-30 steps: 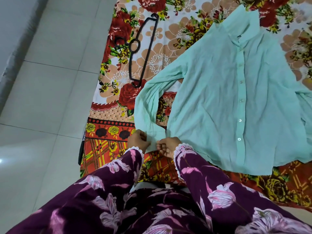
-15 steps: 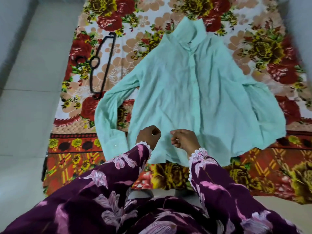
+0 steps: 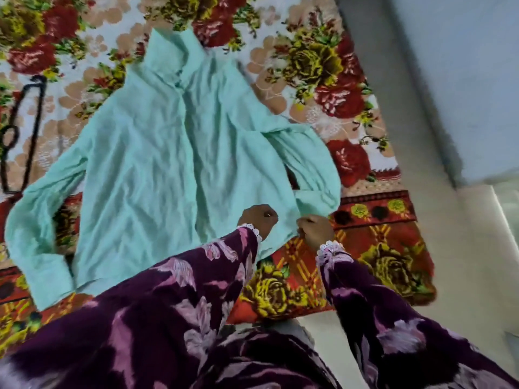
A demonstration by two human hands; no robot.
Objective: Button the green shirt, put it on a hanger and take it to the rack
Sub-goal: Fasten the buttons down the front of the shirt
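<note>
Both hands shifted from shirt's lower middle to cuff end of its right-side sleeve. Green shirt [image 3: 157, 164] flat on floral blanket [image 3: 323, 66]; left hand [image 3: 259, 219], right hand [image 3: 316, 226] pinch cuff. Black hanger [image 3: 16, 136] beside left sleeve.

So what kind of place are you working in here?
Probably a room in a home. The green shirt is spread on a floral blanket laid over a pale tiled floor, with a black hanger beside it.
</note>
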